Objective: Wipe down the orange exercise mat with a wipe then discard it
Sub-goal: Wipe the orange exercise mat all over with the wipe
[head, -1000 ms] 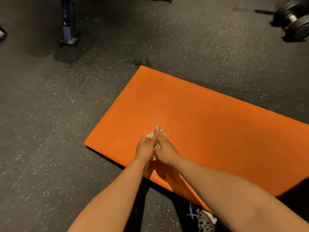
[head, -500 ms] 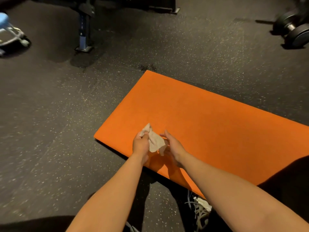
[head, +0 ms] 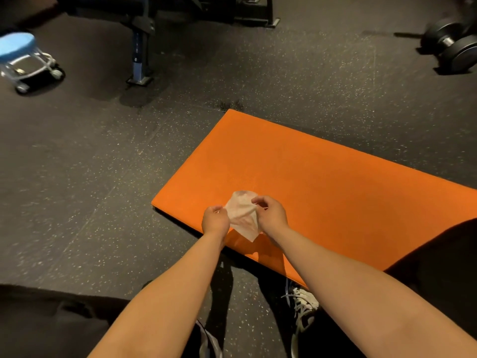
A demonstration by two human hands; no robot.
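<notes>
A: Wipe (head: 242, 215), where?
B: Over the near left corner of the mat (head: 322, 202), stretched between both hands. Seemingly lifted clear of the mat, though hard to judge from above.
A: Grip of the left hand (head: 215, 220)?
B: Curled, pinching the wipe's left edge.
A: And the right hand (head: 272, 215)?
B: Thumb and fingertips pinching the upper right edge, other fingers bent. Loose lower corner of the wipe, toward the mat's near edge.
A: Mat itself?
B: Orange, flat on a dark speckled floor (head: 103, 202), cut off by the picture's right side.
A: Around the mat?
B: Shoe (head: 304, 306) just off its near edge. Blue stool (head: 16, 45) well apart, far beyond its left corner. Frame leg (head: 139, 58) beyond its far corner. Dumbbells (head: 462, 47) well beyond its far long edge.
</notes>
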